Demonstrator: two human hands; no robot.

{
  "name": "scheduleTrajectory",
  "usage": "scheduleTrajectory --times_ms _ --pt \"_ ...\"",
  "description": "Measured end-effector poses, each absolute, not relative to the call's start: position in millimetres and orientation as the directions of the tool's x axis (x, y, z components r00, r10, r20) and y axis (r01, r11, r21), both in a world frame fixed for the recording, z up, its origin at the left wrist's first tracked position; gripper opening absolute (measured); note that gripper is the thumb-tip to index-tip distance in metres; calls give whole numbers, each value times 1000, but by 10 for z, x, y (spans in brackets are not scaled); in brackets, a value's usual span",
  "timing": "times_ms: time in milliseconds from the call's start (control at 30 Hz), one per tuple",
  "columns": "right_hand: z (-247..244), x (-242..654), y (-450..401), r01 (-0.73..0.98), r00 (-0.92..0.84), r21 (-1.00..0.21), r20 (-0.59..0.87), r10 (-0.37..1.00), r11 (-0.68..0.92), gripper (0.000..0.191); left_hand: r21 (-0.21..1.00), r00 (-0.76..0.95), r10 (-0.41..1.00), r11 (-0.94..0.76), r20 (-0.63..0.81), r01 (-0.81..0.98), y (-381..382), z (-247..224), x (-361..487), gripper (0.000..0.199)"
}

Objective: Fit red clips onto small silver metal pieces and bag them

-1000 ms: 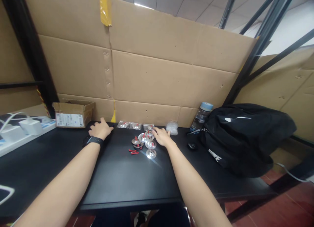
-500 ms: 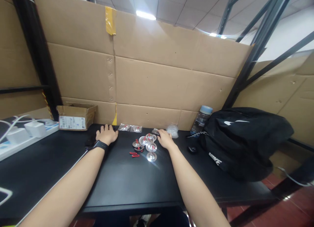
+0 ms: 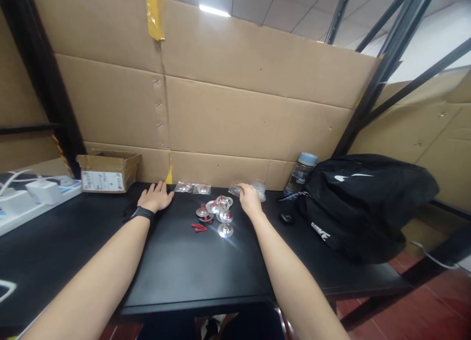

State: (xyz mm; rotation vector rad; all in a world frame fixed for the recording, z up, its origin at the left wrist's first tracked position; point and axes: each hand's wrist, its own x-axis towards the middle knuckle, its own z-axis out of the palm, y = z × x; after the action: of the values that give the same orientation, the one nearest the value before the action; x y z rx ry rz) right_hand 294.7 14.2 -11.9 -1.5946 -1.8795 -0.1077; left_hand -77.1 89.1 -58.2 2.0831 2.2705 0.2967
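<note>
Two bagged finger cymbals [image 3: 202, 189] are left lined up on the rear tabletop [image 3: 176, 266], a clear packet [image 3: 233, 189] having been drawn rightward, pinched by the right hand [image 3: 250, 200]; the left hand [image 3: 155, 198] is laid open.

On the flat black tabletop [image 3: 191, 276] before me lay clustered round silver metal discs [image 3: 224, 215], thin red cord loops [image 3: 199, 229] left of the nearest one. Behind them sat two flat clear plastic packets [image 3: 202, 189], between my left hand [image 3: 154, 197] and right hand [image 3: 250, 200]. A rectangular brown cardboard box [image 3: 105, 179] stood left of both hands. Rightward, a small rounded black object [image 3: 287, 218] lay before a cylindrical clear blue-lidded bottle [image 3: 298, 179], a bulky black fabric backpack [image 3: 368, 207] right of both.
</note>
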Motion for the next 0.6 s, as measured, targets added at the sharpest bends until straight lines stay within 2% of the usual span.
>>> scheduleTrajectory --times_ms 200,367,600 --pt "-94 2989 94 754 42 -529 630 775 390 33 181 -89 987 63 136 981 908 -619 -792 77" --pt "-89 2964 70 584 54 -666 602 796 464 25 173 -83 988 60 128 983 905 -621 -792 76" --pt "-29 2767 -11 421 32 -726 612 790 545 22 130 -69 988 51 138 990 837 -597 -768 75"
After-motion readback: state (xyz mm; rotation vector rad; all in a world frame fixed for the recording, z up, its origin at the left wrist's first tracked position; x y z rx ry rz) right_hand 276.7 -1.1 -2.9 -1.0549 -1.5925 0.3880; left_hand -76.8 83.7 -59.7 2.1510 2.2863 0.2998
